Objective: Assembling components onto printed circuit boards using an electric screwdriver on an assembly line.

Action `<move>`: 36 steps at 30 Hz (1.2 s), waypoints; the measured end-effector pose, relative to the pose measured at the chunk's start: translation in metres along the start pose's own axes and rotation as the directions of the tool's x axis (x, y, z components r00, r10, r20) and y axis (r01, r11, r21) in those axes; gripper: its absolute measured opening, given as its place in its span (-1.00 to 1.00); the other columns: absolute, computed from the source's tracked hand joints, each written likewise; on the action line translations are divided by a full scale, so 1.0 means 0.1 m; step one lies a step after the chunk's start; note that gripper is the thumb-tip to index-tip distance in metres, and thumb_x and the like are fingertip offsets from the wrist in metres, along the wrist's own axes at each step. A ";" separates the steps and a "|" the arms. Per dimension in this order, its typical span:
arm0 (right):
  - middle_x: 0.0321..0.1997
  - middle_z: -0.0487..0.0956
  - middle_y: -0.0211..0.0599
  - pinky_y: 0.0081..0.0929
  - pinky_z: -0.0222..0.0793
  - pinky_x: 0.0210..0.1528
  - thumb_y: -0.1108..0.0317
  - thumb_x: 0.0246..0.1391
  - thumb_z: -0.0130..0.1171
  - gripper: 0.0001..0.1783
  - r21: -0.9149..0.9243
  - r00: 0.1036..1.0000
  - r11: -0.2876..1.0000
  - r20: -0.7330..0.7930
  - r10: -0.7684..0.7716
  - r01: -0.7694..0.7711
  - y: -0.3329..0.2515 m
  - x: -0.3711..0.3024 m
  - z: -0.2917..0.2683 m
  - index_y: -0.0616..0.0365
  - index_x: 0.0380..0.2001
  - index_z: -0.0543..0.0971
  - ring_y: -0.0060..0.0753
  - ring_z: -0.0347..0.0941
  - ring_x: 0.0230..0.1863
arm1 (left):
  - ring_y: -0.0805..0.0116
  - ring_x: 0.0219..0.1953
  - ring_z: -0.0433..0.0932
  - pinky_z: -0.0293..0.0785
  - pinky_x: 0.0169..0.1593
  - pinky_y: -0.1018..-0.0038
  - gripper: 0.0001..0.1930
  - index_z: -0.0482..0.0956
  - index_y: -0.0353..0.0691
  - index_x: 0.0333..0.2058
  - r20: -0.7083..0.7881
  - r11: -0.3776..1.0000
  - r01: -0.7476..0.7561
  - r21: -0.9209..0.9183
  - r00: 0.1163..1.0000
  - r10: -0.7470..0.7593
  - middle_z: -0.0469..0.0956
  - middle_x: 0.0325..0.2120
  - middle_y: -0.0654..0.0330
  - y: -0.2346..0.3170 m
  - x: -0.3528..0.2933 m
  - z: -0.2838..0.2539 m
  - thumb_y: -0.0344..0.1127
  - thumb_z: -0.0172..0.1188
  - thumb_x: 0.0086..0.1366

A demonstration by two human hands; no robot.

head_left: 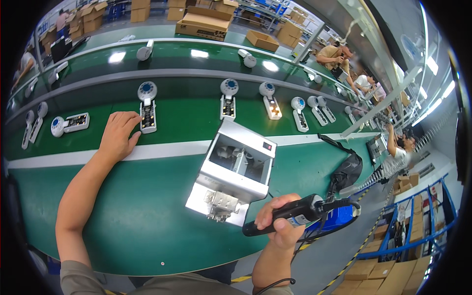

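Gripping black screwdriver [299, 214] in closed right hand [285, 235], near-right of silver machine [236, 184]. Resting left hand [118, 132] half-curled by white device [148, 118], beyond machine's left (grasp hard to judge). Probably positioning device; next, steady it, bring screwdriver over.

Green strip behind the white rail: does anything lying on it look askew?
Yes: one white device, left of the left hand, lies sideways, its round head pointing left; the other devices there lie roughly lengthwise, heads toward the far side.

Bright tube lights [448, 89]; rim bent, dark; distance seemingly soft.
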State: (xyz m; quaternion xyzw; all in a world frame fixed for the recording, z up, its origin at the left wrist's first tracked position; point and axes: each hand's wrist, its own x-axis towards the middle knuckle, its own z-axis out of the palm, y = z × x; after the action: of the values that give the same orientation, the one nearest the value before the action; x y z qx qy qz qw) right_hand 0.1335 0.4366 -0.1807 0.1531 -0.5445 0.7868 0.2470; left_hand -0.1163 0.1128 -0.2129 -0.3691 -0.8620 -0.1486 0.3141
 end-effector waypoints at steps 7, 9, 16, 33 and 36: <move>-0.63 0.49 -0.15 -0.49 0.38 -0.57 0.37 -0.12 0.27 -0.62 0.308 0.943 0.943 0.333 0.017 -0.126 0.08 0.24 -0.47 0.31 -0.23 0.45 -0.33 0.41 -0.65 | 0.15 -0.03 0.41 0.27 0.10 0.31 -0.53 0.46 -0.23 -0.07 -0.077 0.986 -0.132 -0.098 0.989 0.124 0.45 -0.04 0.17 0.51 0.98 0.52 -0.43 0.27 -0.05; -0.62 0.49 -0.16 -0.48 0.38 -0.57 0.37 -0.13 0.28 -0.62 0.384 0.910 0.910 0.415 -0.017 -0.158 0.14 0.31 -0.62 0.32 -0.22 0.45 -0.32 0.40 -0.66 | 0.17 -0.02 0.42 0.26 0.11 0.32 -0.56 0.47 -0.21 -0.08 -0.078 0.972 -0.209 -0.108 0.976 0.202 0.45 -0.04 0.19 0.66 1.37 0.79 -0.41 0.25 -0.02; -0.61 0.50 -0.18 -0.45 0.35 -0.59 0.35 -0.18 0.34 -0.55 0.471 0.949 0.875 0.311 -0.049 -0.109 0.11 0.27 -0.92 0.38 -0.22 0.47 -0.35 0.36 -0.67 | 0.18 0.05 0.39 0.24 0.14 0.30 -0.54 0.44 -0.15 -0.03 0.007 0.915 -0.402 0.031 0.916 0.402 0.40 0.03 0.19 1.32 2.46 2.00 -0.38 0.22 0.02; -0.62 0.48 -0.26 -0.53 0.29 -0.59 0.32 -0.15 0.35 -0.61 0.558 0.971 0.815 0.239 0.025 -0.158 -0.07 0.37 -1.30 0.31 -0.27 0.48 -0.45 0.34 -0.67 | 0.03 0.07 0.40 0.05 0.28 0.16 -0.51 0.31 -0.15 0.13 0.274 0.967 -0.256 -0.005 0.930 0.247 0.41 0.02 0.02 1.69 3.01 2.43 -0.18 0.08 0.22; -0.61 0.48 -0.26 -0.53 0.30 -0.58 0.32 -0.13 0.33 -0.60 0.577 0.963 0.797 0.270 0.020 -0.178 -0.15 0.34 -1.33 0.30 -0.24 0.46 -0.44 0.36 -0.66 | -0.02 0.02 0.42 0.20 0.19 0.21 -0.46 0.25 -0.21 0.18 0.292 0.984 -0.060 -0.168 0.950 0.108 0.40 0.01 0.00 1.81 2.86 1.86 -0.16 0.06 0.26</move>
State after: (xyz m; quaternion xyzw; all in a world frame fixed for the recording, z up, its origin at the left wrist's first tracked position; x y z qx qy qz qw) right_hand 0.1167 0.5725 -0.1997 0.2919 -0.3033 0.9041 0.0738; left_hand -0.2161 0.4823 -0.1637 -0.4474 -0.8687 -0.1450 0.1557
